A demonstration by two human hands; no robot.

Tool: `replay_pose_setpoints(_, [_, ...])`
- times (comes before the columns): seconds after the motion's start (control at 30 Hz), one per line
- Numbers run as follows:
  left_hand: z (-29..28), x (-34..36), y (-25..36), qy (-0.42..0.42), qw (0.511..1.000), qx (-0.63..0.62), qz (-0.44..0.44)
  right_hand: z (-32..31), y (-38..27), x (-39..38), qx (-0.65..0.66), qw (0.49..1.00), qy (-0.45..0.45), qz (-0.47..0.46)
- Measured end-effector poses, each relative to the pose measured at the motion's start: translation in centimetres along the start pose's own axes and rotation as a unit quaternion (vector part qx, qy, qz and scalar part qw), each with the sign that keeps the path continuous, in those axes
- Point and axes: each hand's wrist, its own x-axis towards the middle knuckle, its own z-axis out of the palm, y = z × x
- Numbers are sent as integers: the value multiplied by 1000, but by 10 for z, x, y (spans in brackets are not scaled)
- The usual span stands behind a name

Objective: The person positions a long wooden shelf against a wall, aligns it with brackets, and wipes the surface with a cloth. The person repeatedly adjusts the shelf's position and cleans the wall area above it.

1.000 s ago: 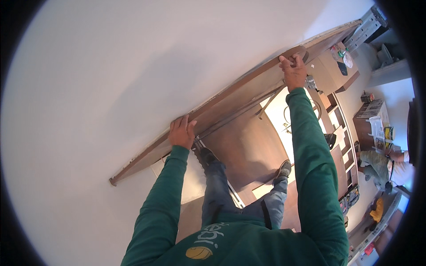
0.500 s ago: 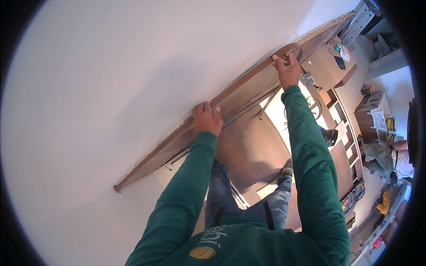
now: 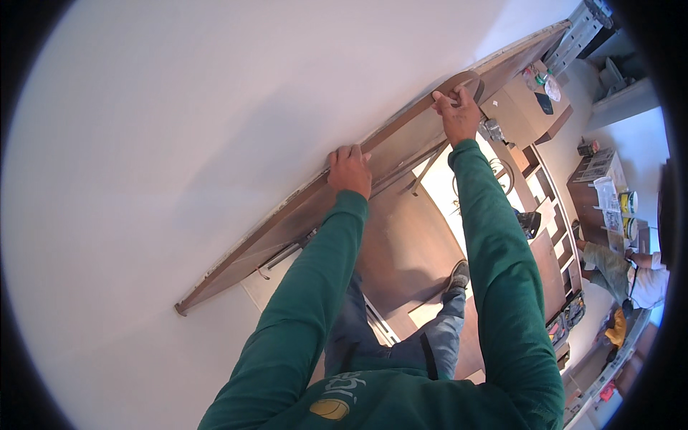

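Observation:
A long wooden board (image 3: 408, 147) stands on edge beside the pale wall, running diagonally from lower left to upper right. Along its upper edge lies a thin brown edge-banding strip (image 3: 401, 125). My left hand (image 3: 350, 172) has its fingers curled over that edge and the thumb on the near side, gripping board and strip together. Farther along, my right hand (image 3: 459, 120) pinches the strip between thumb and fingers. Just beyond those fingers, the loose end of the strip bends back in a loop (image 3: 469, 76).
A brown panel (image 3: 408, 244) lies below, near my shoe (image 3: 459, 275). Right of the board are a box (image 3: 512, 111) with a dark phone (image 3: 542, 103) on it, and a slotted wooden frame (image 3: 559, 204). Another person (image 3: 613, 269) is at the far right, near buckets (image 3: 628, 203). A ladder (image 3: 580, 36) stands upper right.
My left hand has slid up and right along the board's edge, nearer to my right hand. My right hand still pinches the strip; the view has shifted slightly.

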Motion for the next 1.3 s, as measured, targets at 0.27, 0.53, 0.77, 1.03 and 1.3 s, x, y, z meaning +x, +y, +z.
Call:
replay_pose_setpoints(0.27, [-6,1,8,-22,999,15,-35,-1,-23,-4,74,993,-49,77])
replay_pose_setpoints(0.53, [9,11,10,-27,996,78,20,6,20,7,57,998,-8,32])
replay_pose_setpoints(0.77, [-3,8,-2,-53,995,85,16,8,-6,3,78,992,-51,88])
replay_pose_setpoints(1.03, [-9,7,2,-35,997,57,42,11,-6,3,27,992,-39,117])
replay_pose_setpoints(1.3, [-6,15,20,-60,993,94,36,5,-22,15,281,911,-18,301])
